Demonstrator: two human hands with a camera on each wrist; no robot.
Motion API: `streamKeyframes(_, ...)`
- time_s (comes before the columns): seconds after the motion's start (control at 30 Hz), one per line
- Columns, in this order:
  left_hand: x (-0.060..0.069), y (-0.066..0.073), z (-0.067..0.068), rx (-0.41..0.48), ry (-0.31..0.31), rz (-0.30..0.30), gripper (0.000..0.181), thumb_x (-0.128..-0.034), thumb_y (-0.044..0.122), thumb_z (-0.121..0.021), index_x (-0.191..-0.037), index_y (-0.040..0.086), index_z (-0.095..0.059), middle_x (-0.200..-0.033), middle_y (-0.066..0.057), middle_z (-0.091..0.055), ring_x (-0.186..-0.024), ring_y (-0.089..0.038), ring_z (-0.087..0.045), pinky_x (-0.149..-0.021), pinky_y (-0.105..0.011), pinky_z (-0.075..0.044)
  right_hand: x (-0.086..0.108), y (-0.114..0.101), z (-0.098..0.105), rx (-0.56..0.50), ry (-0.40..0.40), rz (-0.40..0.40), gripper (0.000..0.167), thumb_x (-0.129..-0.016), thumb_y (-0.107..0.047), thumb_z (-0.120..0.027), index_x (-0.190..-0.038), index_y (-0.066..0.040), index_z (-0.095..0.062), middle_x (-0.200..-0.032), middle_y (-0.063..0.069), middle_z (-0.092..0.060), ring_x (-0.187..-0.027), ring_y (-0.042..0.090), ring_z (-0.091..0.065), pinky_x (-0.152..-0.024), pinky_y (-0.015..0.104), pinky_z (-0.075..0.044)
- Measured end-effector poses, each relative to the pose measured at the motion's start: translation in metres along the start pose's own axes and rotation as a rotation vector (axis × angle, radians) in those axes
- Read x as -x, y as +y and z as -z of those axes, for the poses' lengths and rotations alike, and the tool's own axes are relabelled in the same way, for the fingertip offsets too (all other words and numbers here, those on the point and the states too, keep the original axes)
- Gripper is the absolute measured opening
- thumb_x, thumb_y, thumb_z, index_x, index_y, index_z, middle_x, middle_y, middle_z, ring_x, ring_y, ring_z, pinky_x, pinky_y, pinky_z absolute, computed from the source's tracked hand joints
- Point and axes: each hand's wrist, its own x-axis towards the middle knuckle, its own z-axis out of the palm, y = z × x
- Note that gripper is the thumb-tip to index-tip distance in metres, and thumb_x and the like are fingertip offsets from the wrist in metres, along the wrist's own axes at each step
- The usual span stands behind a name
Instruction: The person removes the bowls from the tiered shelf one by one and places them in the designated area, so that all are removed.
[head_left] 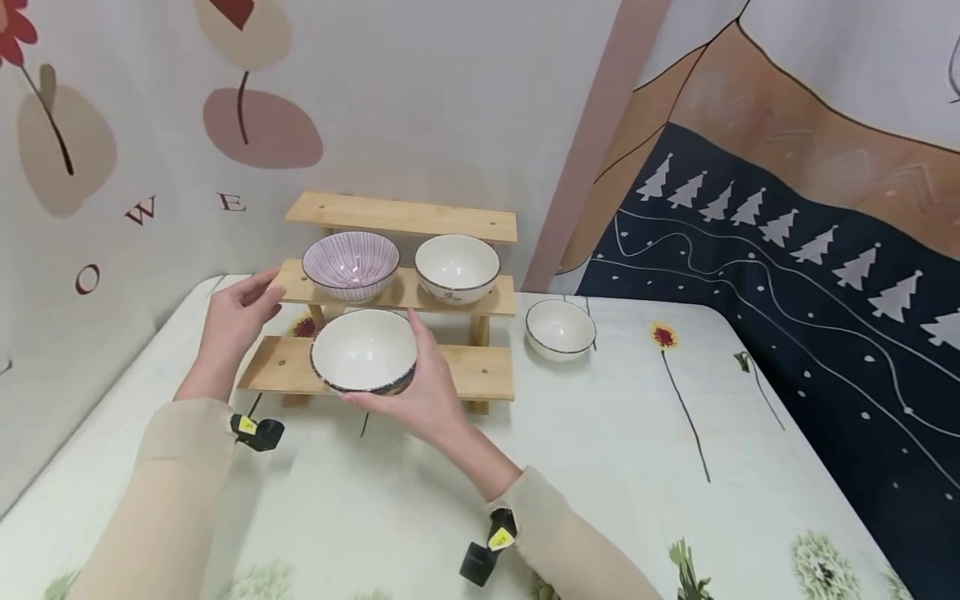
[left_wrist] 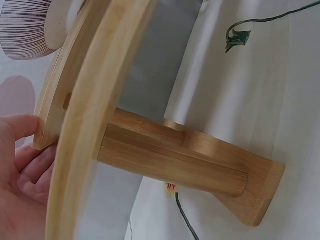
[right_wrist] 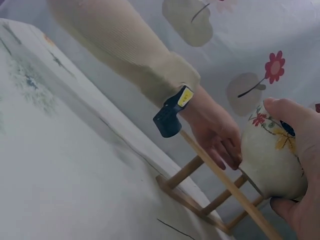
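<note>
The left hand (head_left: 234,323) pinches the rack (head_left: 407,293) at its left end; the right hand (head_left: 429,396) has fingers clamped on the near bowl (head_left: 363,350).

Curtained corner: table (head_left: 592,454), printed hangings (head_left: 450,108).

The near bowl (head_left: 363,350) is creamy white inside and dark at the rim, its outside painted with red and yellow flowers. Of the two far bowls, the striped bowl (head_left: 351,265) on the left has fine purple lines over white, while the plain-centred bowl (head_left: 457,267) on the right is white with a dark rim, like the small bowl (head_left: 561,329) farther right. The rack (head_left: 480,371) is honey-coloured wood, the desk (head_left: 600,450) white with printed flowers. Over to the right, navy cloth (head_left: 787,350) shows pale trees, and the sleeves (head_left: 183,467) are beige.
</note>
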Motion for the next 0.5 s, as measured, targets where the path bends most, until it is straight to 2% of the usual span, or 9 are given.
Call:
streamKeyframes(0.2, 0.000, -0.003, -0.001, -0.006, 0.003, -0.008, 0.060, -0.1039, 0.039, -0.048, -0.153, 0.007, -0.037, -0.157, -0.019, -0.038, -0.139, -0.023, -0.049, -0.097, -0.009, -0.051, 0.015, 0.005, 0.033, -0.035, -0.006, 0.038, 0.123, -0.064, -0.024, -0.095, -0.160, -0.020, -0.019, -0.160, 0.002, -0.035, -0.143, 0.026, -0.041, -0.117, 0.049, -0.044)
streamKeyframes(0.37, -0.001, -0.002, 0.000, 0.024, 0.017, -0.018, 0.059, -0.1033, 0.036, -0.050, -0.152, 0.005, -0.038, -0.157, -0.021, -0.037, -0.131, -0.006, -0.055, -0.090, -0.002, -0.051, 0.025, 0.011, 0.062, -0.031, 0.002, 0.067, 0.121, -0.064, -0.019, -0.095, -0.160, -0.018, -0.021, -0.159, 0.006, -0.037, -0.141, 0.027, -0.043, -0.115, 0.046, -0.047)
streamKeyframes(0.5, -0.001, -0.002, -0.001, 0.055, 0.016, -0.008, 0.060, -0.1026, 0.035, -0.052, -0.152, 0.005, -0.038, -0.156, -0.022, -0.036, -0.113, 0.012, -0.058, -0.088, -0.001, -0.051, 0.031, 0.017, 0.083, -0.047, 0.016, 0.097, 0.119, -0.065, -0.013, -0.094, -0.159, -0.013, -0.022, -0.156, 0.010, -0.039, -0.137, 0.028, -0.047, -0.110, 0.044, -0.052)
